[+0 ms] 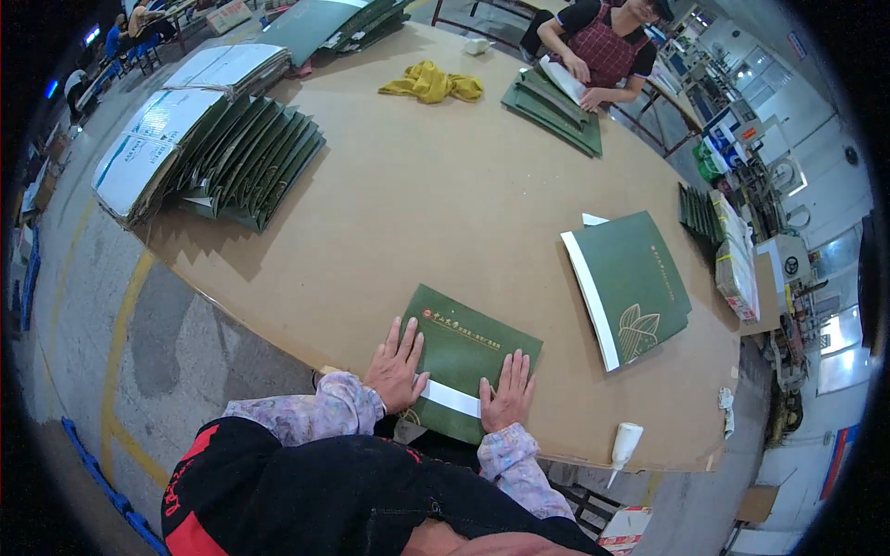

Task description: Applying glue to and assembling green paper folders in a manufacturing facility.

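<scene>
At the table's near edge, a flat green printed paper piece (477, 324), which looks like a folded paper bag, lies in front of me with a white strip (450, 398) across its lower part. My left hand (394, 366) presses flat on its left side, fingers stretched out. On the right side rests my right hand (507, 394), also flat with fingers extended, by the strip's other end. To the right lie similar green pieces (630, 287) with a white edge. A white squeeze bottle (626, 445) with a thin nozzle is near the front right edge.
Green folded bags (260, 157) and white-wrapped bundles (158, 139) crowd the brown table's (371, 204) left side. A yellow cloth (431, 83) lies at the back. Across the table a person (607, 46) handles more green pieces (553, 107). Another bundle (732, 250) sits at the right edge.
</scene>
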Available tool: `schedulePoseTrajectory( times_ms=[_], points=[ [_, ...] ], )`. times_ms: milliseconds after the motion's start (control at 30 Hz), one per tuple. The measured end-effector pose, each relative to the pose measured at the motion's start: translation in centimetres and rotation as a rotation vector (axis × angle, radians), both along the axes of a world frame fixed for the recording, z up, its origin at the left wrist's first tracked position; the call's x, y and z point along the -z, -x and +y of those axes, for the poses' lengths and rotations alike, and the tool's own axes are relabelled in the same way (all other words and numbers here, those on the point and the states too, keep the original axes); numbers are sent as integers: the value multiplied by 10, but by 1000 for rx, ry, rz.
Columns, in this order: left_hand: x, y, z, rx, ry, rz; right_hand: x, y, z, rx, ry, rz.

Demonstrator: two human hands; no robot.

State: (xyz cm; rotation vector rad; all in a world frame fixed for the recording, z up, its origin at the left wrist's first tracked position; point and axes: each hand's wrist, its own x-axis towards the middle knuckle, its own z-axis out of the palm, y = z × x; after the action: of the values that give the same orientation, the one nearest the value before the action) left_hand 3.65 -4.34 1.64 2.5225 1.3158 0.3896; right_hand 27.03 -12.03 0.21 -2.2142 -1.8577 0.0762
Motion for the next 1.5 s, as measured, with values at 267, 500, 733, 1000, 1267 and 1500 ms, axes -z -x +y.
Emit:
schedulePoseTrajectory(
  times_ms=[267,500,733,1000,1267,1500],
  points=[
    [17,9,-6,-34,-6,-126,8,8,-1,-1,-32,-36],
    [17,5,-2,-9,-6,-119,18,2,0,37,-67,-54],
    [11,6,-4,-52,-11,-32,11,8,-2,26,-77,11],
    [11,-2,-7,-22,-15,58,10,-3,-8,1,-123,64],
    [10,-2,-4,-1,-78,41,13,3,-7,-37,-114,-28],
    [23,-3,1,11,-96,-4,33,105,19,-249,-133,73]
  ],
)
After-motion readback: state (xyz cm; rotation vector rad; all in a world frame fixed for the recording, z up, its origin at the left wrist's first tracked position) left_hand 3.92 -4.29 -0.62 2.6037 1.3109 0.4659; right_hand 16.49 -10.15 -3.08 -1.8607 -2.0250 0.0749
